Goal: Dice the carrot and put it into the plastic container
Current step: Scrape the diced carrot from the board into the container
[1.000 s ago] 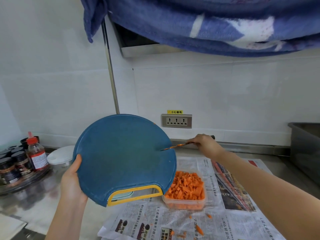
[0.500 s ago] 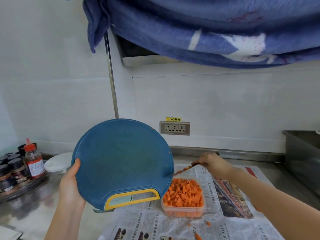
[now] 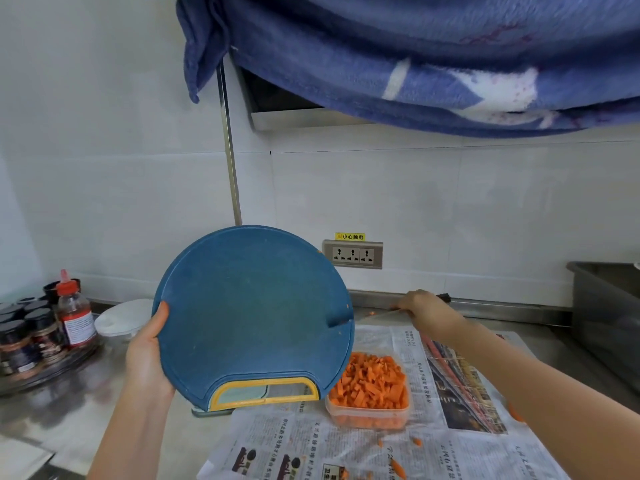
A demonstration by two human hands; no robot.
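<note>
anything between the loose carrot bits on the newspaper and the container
Nothing visible. The loose carrot bits lie on newspaper in front of the open plastic container; the cutting board is held up at its left.

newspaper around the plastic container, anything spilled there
Yes: several small orange carrot pieces lie loose on the printed newspaper, in front of the clear plastic container rather than inside it.

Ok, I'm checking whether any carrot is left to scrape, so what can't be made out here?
Head view:
- Far face of the cutting board: turned away, so any leftovers there are hidden.
- Left hand: fingers behind the board; only the thumb shows.
- Knife: the right hand covers its handle; the blade is a thin blur.
- Plastic container: its far-left corner sits behind the board.
</note>
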